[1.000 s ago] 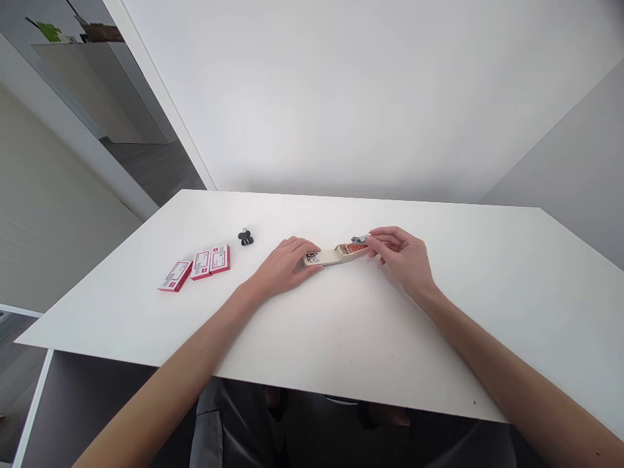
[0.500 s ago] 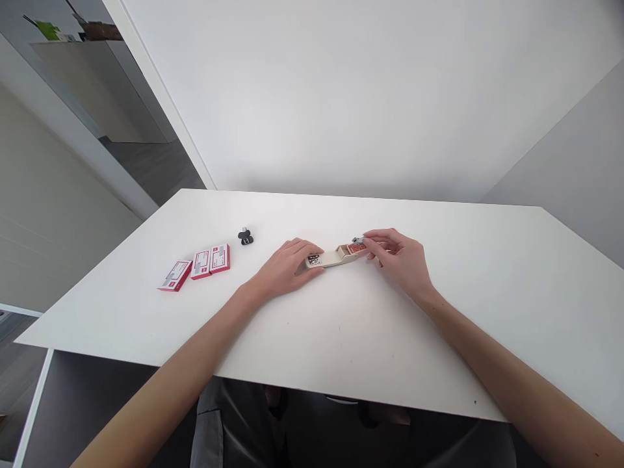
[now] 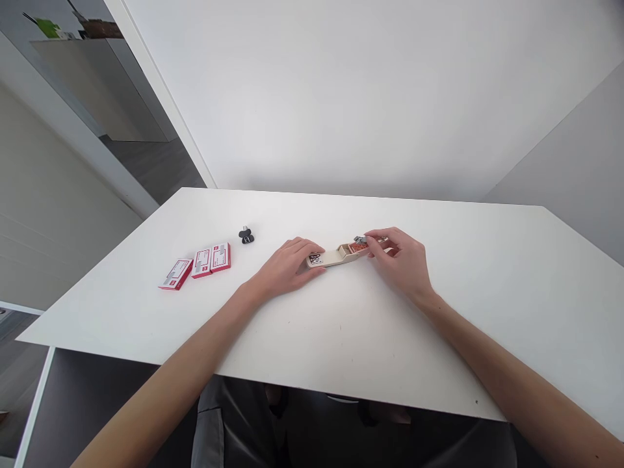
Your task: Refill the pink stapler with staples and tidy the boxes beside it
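Observation:
A narrow cream case (image 3: 334,259) lies slantwise on the table, with a patterned patch at its left end and open compartments to the right. My left hand (image 3: 294,265) is closed round that left end, thumb on the near side and fingers on the far side. An orange patterned area (image 3: 359,247) shows inside the right part. Over it, my right hand (image 3: 400,257) pinches a small silver metal piece (image 3: 361,240) between thumb and fingertips. The piece is too small to name, and my right fingers partly cover the case's right end.
Left of my hands lie several flat red and white boxes (image 3: 220,258) on the white table (image 3: 312,338). Behind them are black clips (image 3: 246,235) bunched together. A white wall (image 3: 341,97) rises at the table's back edge.
My right fingertips have shifted slightly and more of the silver piece shows above the orange area. My left hand and the case stay about where they were.

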`<action>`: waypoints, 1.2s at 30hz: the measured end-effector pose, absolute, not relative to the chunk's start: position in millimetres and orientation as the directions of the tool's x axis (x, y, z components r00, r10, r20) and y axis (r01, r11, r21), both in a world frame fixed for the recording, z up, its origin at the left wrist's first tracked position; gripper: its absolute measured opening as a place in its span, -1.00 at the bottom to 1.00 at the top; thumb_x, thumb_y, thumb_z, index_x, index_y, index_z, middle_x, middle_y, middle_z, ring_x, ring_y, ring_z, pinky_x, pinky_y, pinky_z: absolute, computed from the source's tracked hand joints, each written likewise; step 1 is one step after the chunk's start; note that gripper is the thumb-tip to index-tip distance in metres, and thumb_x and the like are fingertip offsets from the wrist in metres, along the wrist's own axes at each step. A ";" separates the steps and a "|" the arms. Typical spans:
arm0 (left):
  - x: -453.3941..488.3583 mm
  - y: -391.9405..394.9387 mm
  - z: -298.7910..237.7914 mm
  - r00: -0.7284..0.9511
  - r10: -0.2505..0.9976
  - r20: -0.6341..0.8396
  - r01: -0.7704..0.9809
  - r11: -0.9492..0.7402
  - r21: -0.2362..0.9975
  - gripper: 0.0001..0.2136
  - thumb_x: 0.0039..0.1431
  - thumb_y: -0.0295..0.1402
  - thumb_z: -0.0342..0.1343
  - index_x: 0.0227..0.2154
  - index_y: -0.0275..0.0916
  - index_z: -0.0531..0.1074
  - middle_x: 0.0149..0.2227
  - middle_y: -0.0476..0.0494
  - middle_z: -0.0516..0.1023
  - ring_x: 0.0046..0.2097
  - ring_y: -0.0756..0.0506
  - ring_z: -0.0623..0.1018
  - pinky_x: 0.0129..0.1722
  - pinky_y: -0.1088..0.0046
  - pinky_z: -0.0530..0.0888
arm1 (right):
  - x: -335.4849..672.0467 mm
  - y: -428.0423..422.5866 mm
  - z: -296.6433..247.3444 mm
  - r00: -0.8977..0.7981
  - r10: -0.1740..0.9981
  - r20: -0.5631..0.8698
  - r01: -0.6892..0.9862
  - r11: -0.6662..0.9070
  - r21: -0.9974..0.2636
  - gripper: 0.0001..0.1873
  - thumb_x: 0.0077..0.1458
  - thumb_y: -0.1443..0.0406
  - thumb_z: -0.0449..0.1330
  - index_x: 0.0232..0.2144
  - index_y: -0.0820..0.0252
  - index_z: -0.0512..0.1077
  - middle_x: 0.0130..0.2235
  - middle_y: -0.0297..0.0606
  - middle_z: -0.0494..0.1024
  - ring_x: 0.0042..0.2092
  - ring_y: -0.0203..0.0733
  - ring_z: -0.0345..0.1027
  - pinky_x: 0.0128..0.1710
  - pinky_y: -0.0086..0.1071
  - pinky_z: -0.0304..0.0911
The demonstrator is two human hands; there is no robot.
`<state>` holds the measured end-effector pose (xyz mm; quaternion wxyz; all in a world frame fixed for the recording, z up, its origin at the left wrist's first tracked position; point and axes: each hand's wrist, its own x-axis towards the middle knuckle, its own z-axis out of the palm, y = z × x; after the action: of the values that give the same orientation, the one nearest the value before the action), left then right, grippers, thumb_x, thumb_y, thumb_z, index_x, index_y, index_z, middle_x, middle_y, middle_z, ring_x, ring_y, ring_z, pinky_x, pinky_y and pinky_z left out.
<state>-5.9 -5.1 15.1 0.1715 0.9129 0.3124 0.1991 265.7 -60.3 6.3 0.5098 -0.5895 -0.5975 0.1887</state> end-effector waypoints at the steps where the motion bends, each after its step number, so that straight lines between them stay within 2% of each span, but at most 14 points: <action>1: -5.9 -5.1 15.0 0.725 0.639 0.256 0.503 -0.746 0.437 -0.67 0.43 -0.06 0.06 0.09 -0.11 0.45 0.09 -0.21 0.60 0.15 -0.27 0.53 0.18 0.04 0.46 | 265.9 -60.1 6.2 0.219 0.894 0.391 0.517 0.233 -0.823 -0.68 0.31 -0.01 0.22 -0.19 0.04 0.64 -0.06 -0.15 0.68 -0.27 -0.09 0.59 -0.34 -0.22 0.44; 10: -5.5 -5.5 14.5 0.722 0.639 0.265 0.502 -0.747 0.436 -0.67 0.43 -0.07 0.07 0.09 -0.12 0.45 0.09 -0.20 0.60 0.14 -0.25 0.53 0.19 0.06 0.45 | 267.3 -59.1 4.9 0.209 0.893 0.398 0.521 0.243 -0.818 -0.69 0.33 0.04 0.21 -0.20 0.04 0.66 -0.05 -0.16 0.66 -0.29 -0.11 0.56 -0.34 -0.21 0.44; 13: -5.3 -5.3 14.8 0.722 0.641 0.262 0.503 -0.745 0.438 -0.67 0.43 -0.06 0.06 0.09 -0.11 0.45 0.08 -0.20 0.60 0.13 -0.25 0.54 0.18 0.05 0.46 | 267.8 -58.9 5.3 0.195 0.905 0.379 0.491 0.245 -0.836 -0.67 0.32 -0.01 0.22 -0.17 0.02 0.67 -0.04 -0.15 0.65 -0.31 -0.13 0.55 -0.34 -0.20 0.43; 18: -5.5 -4.8 14.3 0.723 0.642 0.254 0.504 -0.742 0.442 -0.66 0.43 -0.05 0.05 0.09 -0.12 0.46 0.09 -0.22 0.60 0.13 -0.27 0.54 0.18 0.04 0.45 | 268.4 -59.3 10.9 0.213 0.941 0.265 0.387 0.168 -0.907 -0.61 0.25 -0.08 0.27 -0.16 0.03 0.69 -0.19 -0.15 0.67 -0.32 -0.09 0.50 -0.43 -0.23 0.37; 21: -5.8 -4.7 13.4 0.722 0.641 0.260 0.502 -0.744 0.442 -0.66 0.43 -0.05 0.06 0.09 -0.11 0.45 0.09 -0.21 0.60 0.13 -0.26 0.53 0.18 0.05 0.45 | 268.5 -60.2 14.7 0.225 0.955 0.193 0.327 0.113 -0.938 -0.63 0.22 -0.04 0.30 -0.13 0.04 0.70 -0.25 -0.18 0.66 -0.38 -0.15 0.43 -0.39 -0.22 0.38; 23: -5.8 -4.6 12.9 0.721 0.639 0.266 0.498 -0.746 0.441 -0.67 0.43 -0.06 0.07 0.09 -0.11 0.44 0.08 -0.20 0.60 0.12 -0.25 0.53 0.18 0.06 0.44 | 268.4 -60.4 15.1 0.220 0.960 0.172 0.319 0.096 -0.943 -0.66 0.23 0.00 0.31 -0.12 0.04 0.70 -0.28 -0.20 0.65 -0.39 -0.17 0.41 -0.36 -0.21 0.38; 26: -5.6 -4.3 12.7 0.722 0.638 0.268 0.496 -0.747 0.443 -0.68 0.43 -0.08 0.08 0.09 -0.12 0.44 0.07 -0.20 0.60 0.11 -0.25 0.53 0.17 0.07 0.44 | 267.8 -60.1 12.2 0.206 0.958 0.198 0.348 0.117 -0.930 -0.70 0.25 0.05 0.29 -0.13 0.02 0.71 -0.30 -0.20 0.64 -0.31 -0.10 0.46 -0.38 -0.23 0.36; 30: -4.9 -4.1 12.9 0.721 0.640 0.265 0.500 -0.745 0.441 -0.68 0.42 -0.07 0.09 0.08 -0.12 0.44 0.06 -0.20 0.60 0.10 -0.25 0.54 0.16 0.07 0.45 | 266.6 -59.9 8.2 0.197 0.940 0.279 0.404 0.182 -0.897 -0.71 0.28 0.04 0.26 -0.15 0.00 0.70 -0.21 -0.18 0.66 -0.24 -0.06 0.50 -0.37 -0.23 0.38; 33: -4.7 -3.9 13.0 0.719 0.644 0.261 0.506 -0.743 0.439 -0.68 0.42 -0.07 0.08 0.08 -0.12 0.45 0.05 -0.20 0.60 0.10 -0.25 0.54 0.15 0.07 0.45 | 266.0 -60.4 7.3 0.185 0.932 0.311 0.424 0.210 -0.881 -0.70 0.29 0.03 0.26 -0.15 0.00 0.70 -0.08 -0.17 0.66 -0.27 -0.11 0.53 -0.35 -0.21 0.43; 36: -4.9 -3.5 12.9 0.719 0.645 0.260 0.505 -0.741 0.443 -0.67 0.42 -0.06 0.08 0.08 -0.11 0.45 0.05 -0.20 0.60 0.10 -0.26 0.54 0.15 0.07 0.45 | 265.5 -60.8 6.8 0.175 0.928 0.329 0.444 0.224 -0.868 -0.71 0.31 0.04 0.25 -0.15 0.00 0.70 -0.03 -0.18 0.65 -0.30 -0.16 0.54 -0.36 -0.23 0.44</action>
<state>-4.9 -3.5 12.9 0.1728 0.9107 0.3158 0.2024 265.5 -60.8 6.8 0.5064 -0.5755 -0.5961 0.2389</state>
